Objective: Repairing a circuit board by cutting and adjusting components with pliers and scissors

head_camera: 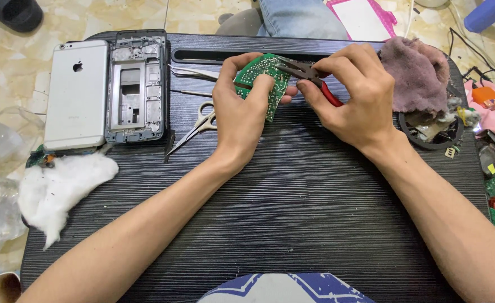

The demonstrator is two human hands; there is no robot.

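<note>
near the upper middle of the frame the left hand (242, 106) is clamped on a green circuit board (265, 78), thumb across its face and fingers curled behind it, holding it tilted just above the black ridged tray table (292, 202). just to the right, the right hand (348, 95) is closed around the red handles of a pair of pliers (309, 76), whose dark nose reaches left and touches the top of the board. scissors (200, 126) lie on the table just left of the left wrist, and thin metal tweezers (194, 72) lie above them, near the long slot at the table's far edge. at the upper left a silver phone back (76, 92) lies beside a grey phone frame (136, 87), the two touching side by side. a wad of white cotton (56, 185) sits at the left edge, below the phone. at the upper right a mauve cloth (418, 73) lies bunched over a round black dish (432, 132) of scraps.
</note>
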